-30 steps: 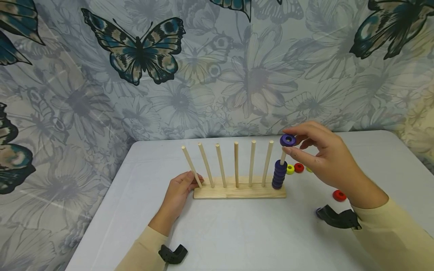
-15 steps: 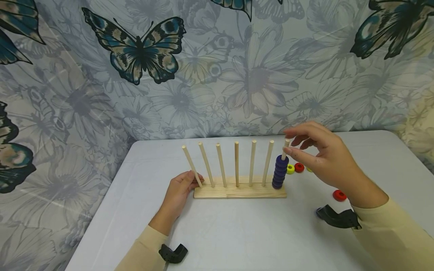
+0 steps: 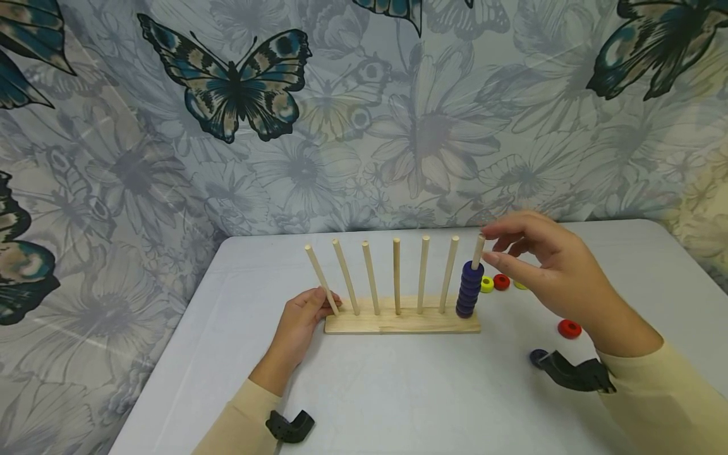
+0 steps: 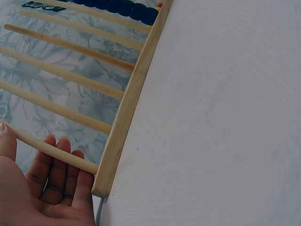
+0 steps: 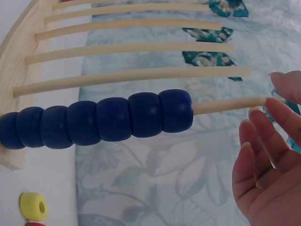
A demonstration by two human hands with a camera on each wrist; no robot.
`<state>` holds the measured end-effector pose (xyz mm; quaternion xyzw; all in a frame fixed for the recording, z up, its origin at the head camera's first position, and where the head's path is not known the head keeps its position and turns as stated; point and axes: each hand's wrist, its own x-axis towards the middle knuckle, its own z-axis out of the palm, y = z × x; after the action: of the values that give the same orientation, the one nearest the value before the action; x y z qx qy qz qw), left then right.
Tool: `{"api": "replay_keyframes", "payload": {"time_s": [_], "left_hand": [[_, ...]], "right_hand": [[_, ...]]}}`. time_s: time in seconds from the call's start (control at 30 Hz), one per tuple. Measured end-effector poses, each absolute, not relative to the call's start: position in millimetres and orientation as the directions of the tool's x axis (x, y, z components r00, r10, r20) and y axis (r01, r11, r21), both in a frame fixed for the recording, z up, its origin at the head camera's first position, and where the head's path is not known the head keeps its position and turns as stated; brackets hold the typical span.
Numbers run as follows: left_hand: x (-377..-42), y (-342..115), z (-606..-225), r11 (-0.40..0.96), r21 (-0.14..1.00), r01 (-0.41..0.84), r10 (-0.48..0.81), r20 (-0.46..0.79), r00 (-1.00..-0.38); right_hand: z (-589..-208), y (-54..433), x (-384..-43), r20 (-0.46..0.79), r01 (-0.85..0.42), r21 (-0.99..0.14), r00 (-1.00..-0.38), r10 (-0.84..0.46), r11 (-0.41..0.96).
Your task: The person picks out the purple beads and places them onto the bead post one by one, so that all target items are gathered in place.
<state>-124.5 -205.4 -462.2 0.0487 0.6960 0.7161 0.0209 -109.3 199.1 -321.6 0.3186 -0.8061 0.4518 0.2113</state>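
Note:
A wooden peg rack stands on the table with a row of several upright dowels. Dark blue beads are stacked on its rightmost dowel, whose bare tip sticks out above them. My right hand is beside that tip, thumb and fingers parted and nothing between them. At the rack's other end, my left hand holds the leftmost dowel near its foot, thumb on one side and fingers behind it.
Right of the rack lie a yellow bead and a red bead, with another yellow one partly behind my right hand. A red bead lies nearer me, and a dark blue bead shows beside the black wrist mount. A patterned wall rises behind the table.
The blue bead in my right hand was let go and dropped down the rightmost dowel onto the stack. My right hand then drew slightly right. My left hand stayed put.

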Motion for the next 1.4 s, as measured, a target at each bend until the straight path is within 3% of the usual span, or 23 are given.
{"api": "replay_keyframes", "payload": {"time_s": [0.13, 0.37, 0.5, 0.9, 1.1, 1.4], "left_hand": [[-124, -205, -461, -0.033, 0.999, 0.037, 0.096, 0.04, -0.995], [-123, -205, -459, -0.039, 0.999, 0.034, 0.092, 0.038, -0.995], [-123, -205, -459, -0.039, 0.999, 0.031, 0.094, 0.035, -0.995], [-123, -204, -460, -0.051, 0.998, 0.033, 0.087, 0.037, -0.995], [-123, -204, -460, -0.047, 0.998, 0.03, 0.088, 0.034, -0.996], [-123, -204, -461, -0.047, 0.998, 0.032, 0.092, 0.036, -0.995]], "right_hand": [[-324, 203, -106, 0.615, -0.692, -0.631, -0.722, -0.318, 0.35], [-329, 212, -98, 0.501, -0.574, -0.763, -0.816, -0.288, 0.297], [-334, 220, -95, 0.448, -0.52, -0.826, -0.839, -0.309, 0.217], [-355, 240, -90, 0.453, -0.512, -0.857, -0.802, -0.39, 0.056], [-370, 251, -90, 0.489, -0.499, -0.861, -0.764, -0.421, -0.095], [-383, 270, -84, 0.372, -0.44, -0.895, -0.827, -0.421, 0.075]]}}
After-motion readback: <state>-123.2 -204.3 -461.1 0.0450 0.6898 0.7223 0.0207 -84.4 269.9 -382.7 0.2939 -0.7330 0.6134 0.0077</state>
